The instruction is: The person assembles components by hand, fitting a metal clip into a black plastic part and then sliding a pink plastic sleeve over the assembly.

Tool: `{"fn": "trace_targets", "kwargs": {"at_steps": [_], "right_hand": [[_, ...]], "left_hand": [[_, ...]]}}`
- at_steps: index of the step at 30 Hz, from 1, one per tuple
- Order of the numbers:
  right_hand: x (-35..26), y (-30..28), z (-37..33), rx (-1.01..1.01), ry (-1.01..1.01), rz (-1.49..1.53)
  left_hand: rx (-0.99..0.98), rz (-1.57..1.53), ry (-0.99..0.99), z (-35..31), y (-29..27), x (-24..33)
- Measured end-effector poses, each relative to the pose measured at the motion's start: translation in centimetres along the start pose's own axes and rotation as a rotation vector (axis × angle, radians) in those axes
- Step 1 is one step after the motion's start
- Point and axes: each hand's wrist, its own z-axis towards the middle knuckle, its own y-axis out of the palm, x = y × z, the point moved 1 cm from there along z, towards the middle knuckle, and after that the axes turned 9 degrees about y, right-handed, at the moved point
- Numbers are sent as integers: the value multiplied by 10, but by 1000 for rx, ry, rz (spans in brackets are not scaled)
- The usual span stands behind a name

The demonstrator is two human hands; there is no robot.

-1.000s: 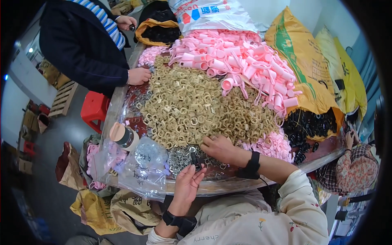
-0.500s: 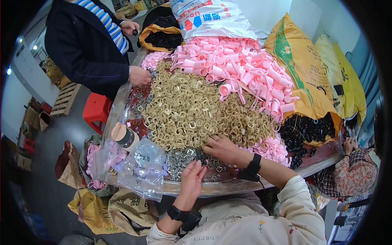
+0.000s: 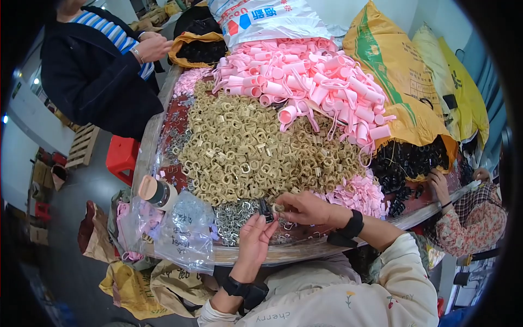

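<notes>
My left hand (image 3: pixel 256 235) is raised at the table's front edge, its fingertips closed round a small black plastic piece (image 3: pixel 265 209). Close beside it, my right hand (image 3: pixel 306 209) pinches a small tan ring-like piece (image 3: pixel 278 208) against the black piece; fingers partly cover both. A wide heap of tan square-ringed parts (image 3: pixel 245 147) spreads just beyond my hands. Below it, small silver metal rings (image 3: pixel 234 218) lie next to my left hand. To the right of my right hand is a pile of small pink pieces (image 3: pixel 357 199).
Pink plastic cups with straps (image 3: pixel 327 87) spill from a white sack (image 3: pixel 267 22) at the back. Black parts (image 3: pixel 408 163) lie by a yellow sack (image 3: pixel 397 65). A lidded jar (image 3: pixel 158 192) and clear plastic bag (image 3: pixel 188 229) sit left. Co-workers (image 3: pixel 103 71) stand left and right.
My right hand has come back from the tan heap toward my left hand, and the two now meet at the black piece. The co-worker at left has drawn a hand off the table.
</notes>
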Motion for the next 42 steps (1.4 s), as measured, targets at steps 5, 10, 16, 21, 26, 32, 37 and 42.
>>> {"fn": "trace_targets", "kwargs": {"at_steps": [5,10,16,21,26,32,37,42], "right_hand": [[-2,7,-10,141,-80,84],[-15,1,-16,130,-103,40],[-56,-7,-24,2,104,228],[-65,5,-26,30,108,270],[-48,20,-31,85,169,376],[-22,11,-37,126,256,472],[19,11,-26,289,-62,-452],[32,23,-11,149,-88,-651]], "left_hand": [[-139,-66,-70,-8,4,3],[-173,-43,-85,-17,2,14],[-162,13,-97,-30,3,20],[-141,7,-115,-39,6,15],[-136,47,-171,-38,8,8],[-91,98,-265,-18,7,3],[-36,109,-242,-1,4,-1],[-5,118,-226,3,6,-1]]}}
